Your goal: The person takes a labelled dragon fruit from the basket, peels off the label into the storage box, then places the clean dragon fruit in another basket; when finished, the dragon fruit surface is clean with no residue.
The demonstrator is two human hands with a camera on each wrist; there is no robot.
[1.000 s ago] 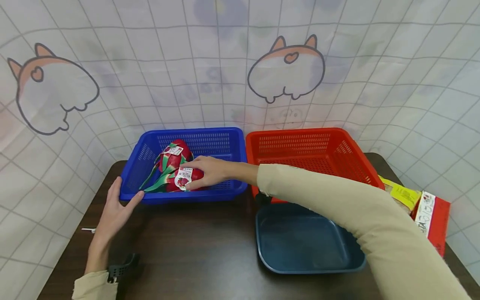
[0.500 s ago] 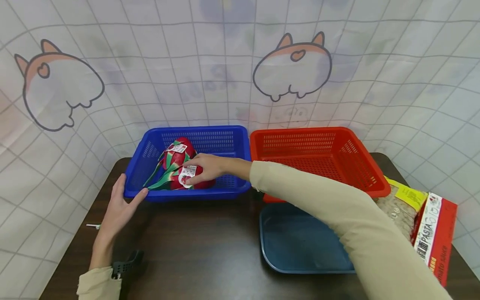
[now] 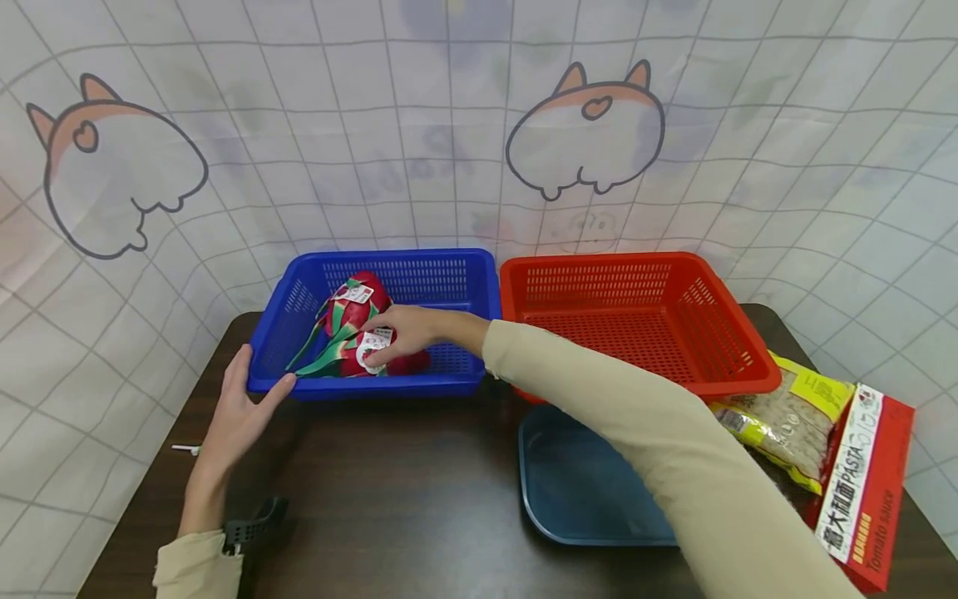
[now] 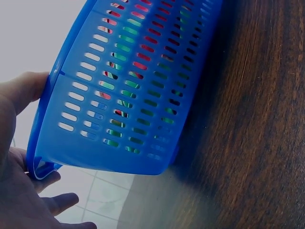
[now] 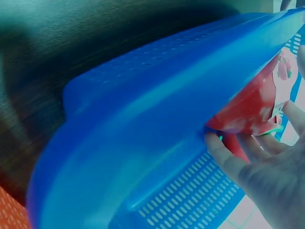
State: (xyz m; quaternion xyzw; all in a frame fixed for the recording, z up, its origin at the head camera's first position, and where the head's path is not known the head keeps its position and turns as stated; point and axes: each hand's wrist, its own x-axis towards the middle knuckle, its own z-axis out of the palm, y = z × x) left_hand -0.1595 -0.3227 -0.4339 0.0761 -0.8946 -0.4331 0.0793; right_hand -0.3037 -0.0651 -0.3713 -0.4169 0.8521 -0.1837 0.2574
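In the head view, two red dragon fruits with green leaf tips and white labels lie in the left part of the blue basket (image 3: 374,384). My right hand (image 3: 410,328) reaches in from the right and grips the front dragon fruit (image 3: 352,359), fingers and thumb spread round it. Behind it lies the other dragon fruit (image 3: 362,293), touching or almost touching. The right wrist view shows my fingertips beneath the fruit's side. My left hand (image 3: 238,414) holds the basket's front left corner; in the left wrist view the thumb (image 4: 29,88) bears on the rim.
A red basket (image 3: 636,388) stands right of the blue one. In front is a dark blue tray (image 3: 576,491), partly under my right sleeve. At the right lie a yellow-labelled clear bag (image 3: 793,416) and a red pasta box (image 3: 868,491). A small white item (image 3: 185,448) lies at left.
The head view has shifted slightly. My right forearm has moved left and down, uncovering more of the bag and pasta box. Both hands keep their places on the fruit and basket.
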